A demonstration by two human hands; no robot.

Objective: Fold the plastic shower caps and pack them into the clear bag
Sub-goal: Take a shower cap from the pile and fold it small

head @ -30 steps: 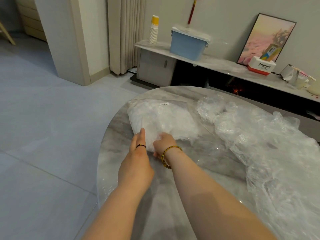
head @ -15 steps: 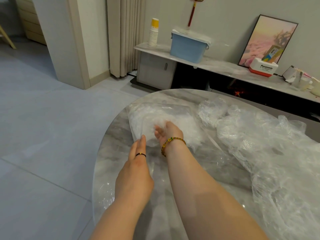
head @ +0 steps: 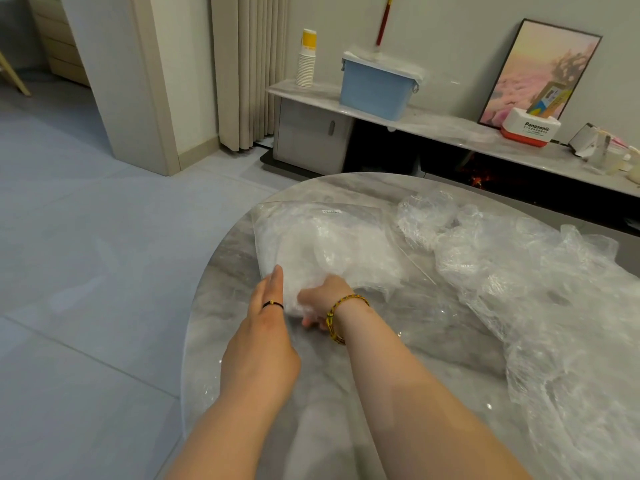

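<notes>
A person is working at a round marbled surface (head: 433, 317), packing a clear bag (head: 332, 244) that is lying near its far left edge. The left hand (head: 263, 327) is resting flat and released, with straight fingers along the bag's near side. The right hand (head: 323, 299) is curling into the crumpled plastic at the bag's mouth. Its fingers are hidden, so I cannot tell whether they are gripping a cap or only pushing. The bag is bulging with white folded caps. The slippery film could slide toward the edge, or the packed caps could spring back out if the left hand is not bracing firmly. A large heap of loose shower caps (head: 540, 296) is waiting to the right, touching the bag's far corner.
</notes>
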